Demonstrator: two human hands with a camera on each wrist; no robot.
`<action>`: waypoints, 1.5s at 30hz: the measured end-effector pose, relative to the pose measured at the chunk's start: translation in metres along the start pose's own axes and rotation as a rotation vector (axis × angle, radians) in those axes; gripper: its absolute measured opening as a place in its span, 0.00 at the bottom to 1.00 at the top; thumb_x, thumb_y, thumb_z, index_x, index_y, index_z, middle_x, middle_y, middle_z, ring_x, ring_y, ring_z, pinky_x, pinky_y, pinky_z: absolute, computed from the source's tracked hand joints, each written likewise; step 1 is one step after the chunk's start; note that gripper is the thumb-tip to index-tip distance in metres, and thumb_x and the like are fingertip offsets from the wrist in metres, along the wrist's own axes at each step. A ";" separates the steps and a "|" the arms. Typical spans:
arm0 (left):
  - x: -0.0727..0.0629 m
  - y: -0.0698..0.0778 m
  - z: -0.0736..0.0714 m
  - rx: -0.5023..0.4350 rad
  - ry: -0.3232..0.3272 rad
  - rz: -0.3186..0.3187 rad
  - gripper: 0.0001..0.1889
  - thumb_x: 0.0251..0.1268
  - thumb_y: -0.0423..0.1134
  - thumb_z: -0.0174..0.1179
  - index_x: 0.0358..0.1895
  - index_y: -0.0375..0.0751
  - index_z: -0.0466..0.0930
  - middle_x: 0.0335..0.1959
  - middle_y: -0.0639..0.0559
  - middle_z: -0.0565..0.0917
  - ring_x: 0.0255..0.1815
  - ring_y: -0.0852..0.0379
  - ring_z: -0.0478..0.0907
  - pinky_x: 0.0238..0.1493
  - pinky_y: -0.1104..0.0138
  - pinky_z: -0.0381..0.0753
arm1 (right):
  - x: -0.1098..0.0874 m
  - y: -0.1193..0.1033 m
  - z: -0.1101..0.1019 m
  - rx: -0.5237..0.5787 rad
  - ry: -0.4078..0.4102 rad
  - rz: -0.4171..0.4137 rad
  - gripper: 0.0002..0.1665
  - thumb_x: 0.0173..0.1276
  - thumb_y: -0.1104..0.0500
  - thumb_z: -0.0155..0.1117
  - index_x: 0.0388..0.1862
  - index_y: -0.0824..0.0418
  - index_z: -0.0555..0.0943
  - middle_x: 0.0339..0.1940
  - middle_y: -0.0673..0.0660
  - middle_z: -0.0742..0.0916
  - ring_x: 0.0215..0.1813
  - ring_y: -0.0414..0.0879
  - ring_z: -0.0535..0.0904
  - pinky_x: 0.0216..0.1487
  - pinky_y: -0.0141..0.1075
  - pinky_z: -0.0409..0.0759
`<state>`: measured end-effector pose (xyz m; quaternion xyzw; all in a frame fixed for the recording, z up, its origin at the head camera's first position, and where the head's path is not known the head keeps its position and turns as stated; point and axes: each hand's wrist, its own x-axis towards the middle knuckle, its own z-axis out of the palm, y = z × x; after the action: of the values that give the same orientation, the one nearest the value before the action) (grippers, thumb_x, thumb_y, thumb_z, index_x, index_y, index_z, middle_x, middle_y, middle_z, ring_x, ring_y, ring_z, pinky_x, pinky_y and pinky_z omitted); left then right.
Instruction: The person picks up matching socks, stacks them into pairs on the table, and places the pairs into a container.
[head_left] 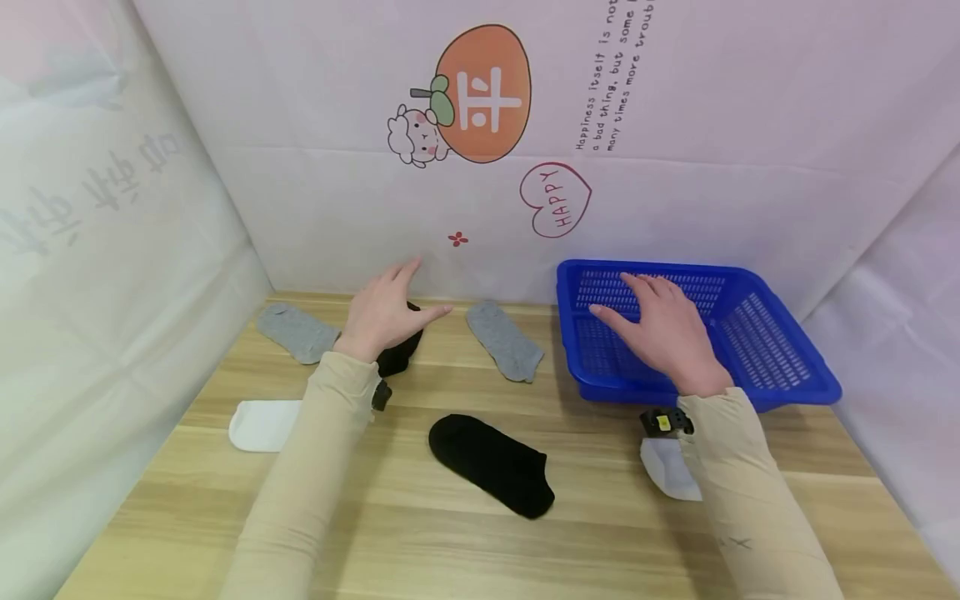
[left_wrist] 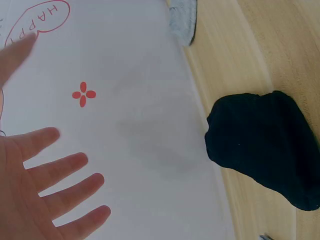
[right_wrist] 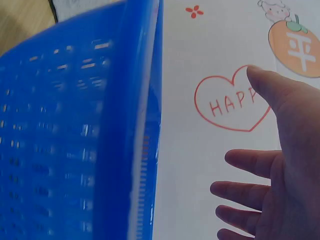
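My left hand (head_left: 384,315) is held over the back left of the table, fingers spread and holding nothing. Below it lies a black sock (left_wrist: 260,145), partly hidden by the hand in the head view. My right hand (head_left: 670,332) hovers over the blue plastic basket (head_left: 813,387), its thumb apart from the fingers and nothing in its grasp. A second black sock (head_left: 491,464) lies flat at the middle front. One grey sock (head_left: 504,340) is between the hands, another grey sock (head_left: 298,332) left of the left hand. White socks lie partly under each forearm, one left (head_left: 262,425), one right (head_left: 667,468).
The basket stands at the back right of the wooden table (head_left: 390,533), close to the printed white cloth (head_left: 330,200) that rises behind. More white cloth hangs along the left and right sides. A dark camera (head_left: 663,422) is strapped at the right wrist.
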<state>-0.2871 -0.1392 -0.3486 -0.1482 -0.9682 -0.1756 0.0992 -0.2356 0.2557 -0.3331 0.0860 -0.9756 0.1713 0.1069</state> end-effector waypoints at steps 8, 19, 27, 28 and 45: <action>-0.004 0.004 -0.004 0.013 0.010 -0.008 0.35 0.70 0.61 0.61 0.72 0.42 0.72 0.69 0.41 0.74 0.65 0.40 0.73 0.59 0.47 0.76 | -0.003 -0.013 -0.003 0.042 0.066 -0.042 0.48 0.71 0.27 0.56 0.69 0.66 0.75 0.71 0.70 0.73 0.74 0.69 0.60 0.72 0.64 0.55; -0.010 0.008 -0.011 0.038 0.062 -0.023 0.33 0.68 0.60 0.63 0.68 0.41 0.77 0.64 0.40 0.79 0.60 0.38 0.77 0.58 0.44 0.75 | -0.007 -0.025 -0.003 0.067 0.105 -0.065 0.42 0.71 0.31 0.61 0.66 0.63 0.78 0.68 0.66 0.77 0.72 0.65 0.65 0.70 0.61 0.61; -0.017 0.012 -0.014 -0.018 0.066 0.001 0.34 0.70 0.57 0.63 0.70 0.37 0.73 0.67 0.39 0.76 0.65 0.38 0.73 0.64 0.47 0.72 | -0.017 -0.036 -0.004 0.123 0.153 -0.110 0.35 0.71 0.35 0.63 0.60 0.62 0.82 0.59 0.62 0.83 0.65 0.61 0.72 0.65 0.59 0.67; -0.018 0.013 -0.014 -0.025 0.063 0.001 0.35 0.70 0.57 0.63 0.70 0.37 0.73 0.67 0.39 0.76 0.65 0.38 0.73 0.64 0.47 0.72 | -0.018 -0.037 -0.003 0.135 0.155 -0.116 0.34 0.72 0.35 0.64 0.60 0.61 0.83 0.58 0.62 0.84 0.64 0.60 0.73 0.64 0.58 0.68; -0.038 0.024 -0.017 -0.083 0.021 0.074 0.21 0.70 0.51 0.65 0.54 0.38 0.84 0.50 0.43 0.85 0.49 0.45 0.82 0.50 0.51 0.80 | -0.040 -0.052 0.000 0.107 0.107 -0.218 0.21 0.71 0.42 0.68 0.43 0.58 0.87 0.38 0.53 0.84 0.43 0.50 0.75 0.43 0.48 0.75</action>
<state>-0.2412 -0.1338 -0.3346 -0.1862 -0.9528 -0.2132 0.1098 -0.1863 0.2126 -0.3257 0.1876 -0.9429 0.2147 0.1721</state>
